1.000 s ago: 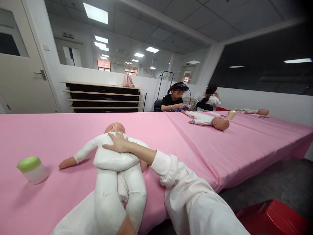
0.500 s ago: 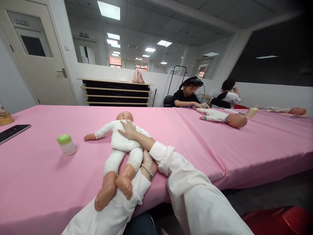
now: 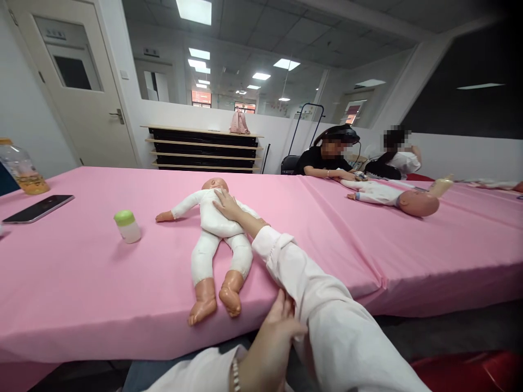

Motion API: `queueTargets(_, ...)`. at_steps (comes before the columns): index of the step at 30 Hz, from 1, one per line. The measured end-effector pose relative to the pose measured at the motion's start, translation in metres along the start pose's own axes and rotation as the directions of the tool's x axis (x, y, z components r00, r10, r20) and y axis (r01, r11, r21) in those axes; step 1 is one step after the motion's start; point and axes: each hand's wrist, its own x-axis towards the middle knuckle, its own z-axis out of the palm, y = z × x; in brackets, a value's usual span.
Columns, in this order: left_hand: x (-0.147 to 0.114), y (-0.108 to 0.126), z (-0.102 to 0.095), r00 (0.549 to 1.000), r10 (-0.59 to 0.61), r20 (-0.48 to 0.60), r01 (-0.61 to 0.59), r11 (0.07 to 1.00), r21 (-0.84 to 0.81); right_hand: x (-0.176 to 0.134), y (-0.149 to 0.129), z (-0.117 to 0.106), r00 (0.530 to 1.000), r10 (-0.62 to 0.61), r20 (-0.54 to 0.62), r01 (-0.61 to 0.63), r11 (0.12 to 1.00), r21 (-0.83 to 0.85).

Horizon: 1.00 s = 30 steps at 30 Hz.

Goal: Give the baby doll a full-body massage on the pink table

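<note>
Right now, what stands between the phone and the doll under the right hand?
In the head view, a green-lidded jar stands between phone and doll.

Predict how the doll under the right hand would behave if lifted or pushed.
The doll would probably flop at the hips, since its legs look like stuffed cloth. Its bare feet are likely stiffer, perhaps slippery, given their smooth sheen. Pushed, it may slide rather than roll: it lies flat, legs apart.

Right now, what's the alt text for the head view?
The right hand rests on the chest of a doll lying on pink cloth; the left hand is by the right sleeve. A jar stands left of the doll.
</note>
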Motion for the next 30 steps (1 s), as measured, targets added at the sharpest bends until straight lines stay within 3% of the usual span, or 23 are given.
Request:
queueTargets(2, -0.022, 0.028, -0.023, 0.990, 0.107, -0.092, -0.086, 0.975, 0.204, -0.010, -0.004, -0.009, 0.995, 0.041, -0.088, -0.038, 0.998, 0.040)
queueTargets(4, -0.033, 0.073, -0.058, 0.926, 0.323, -0.196, -0.213, 0.874, 0.437, -0.027, -0.009, -0.015, 0.980, 0.105, -0.171, -0.088, 0.991, 0.102)
queueTargets(5, -0.033, 0.097, -0.076, 0.823, 0.496, -0.275, -0.282, 0.778, 0.562, -0.038, -0.011, -0.016, 0.973, 0.147, -0.179, -0.123, 0.983, 0.137)
queueTargets(7, -0.021, 0.142, -0.113, 0.553, 0.749, -0.364, -0.284, 0.581, 0.763, -0.060, -0.014, -0.015, 0.962, 0.243, -0.122, -0.218, 0.957, 0.190)
queueTargets(8, -0.010, 0.159, -0.129, 0.488, 0.788, -0.376, -0.208, 0.523, 0.826, -0.070, -0.014, -0.013, 0.961, 0.268, -0.062, -0.251, 0.948, 0.197)
queueTargets(9, 0.003, 0.172, -0.144, 0.490, 0.798, -0.351, -0.142, 0.471, 0.871, -0.078, -0.015, -0.011, 0.963, 0.269, -0.008, -0.262, 0.946, 0.191)
queueTargets(13, 0.059, 0.183, -0.184, 0.633, 0.760, -0.144, 0.049, 0.146, 0.988, -0.086, -0.005, -0.012, 0.977, 0.151, 0.148, -0.168, 0.980, 0.109)
queueTargets(16, 0.087, 0.176, -0.203, 0.657, 0.750, -0.070, 0.090, 0.014, 0.996, -0.075, 0.013, -0.016, 0.984, 0.061, 0.168, -0.079, 0.991, 0.104)
queueTargets(22, 0.108, 0.178, -0.217, 0.664, 0.738, -0.119, 0.112, 0.059, 0.992, -0.059, 0.044, -0.001, 0.993, 0.063, -0.103, -0.032, 0.958, 0.284)
queueTargets(30, 0.097, 0.173, -0.216, 0.663, 0.726, -0.183, 0.153, 0.109, 0.982, -0.060, 0.051, 0.003, 0.994, 0.109, -0.030, -0.081, 0.870, 0.487)
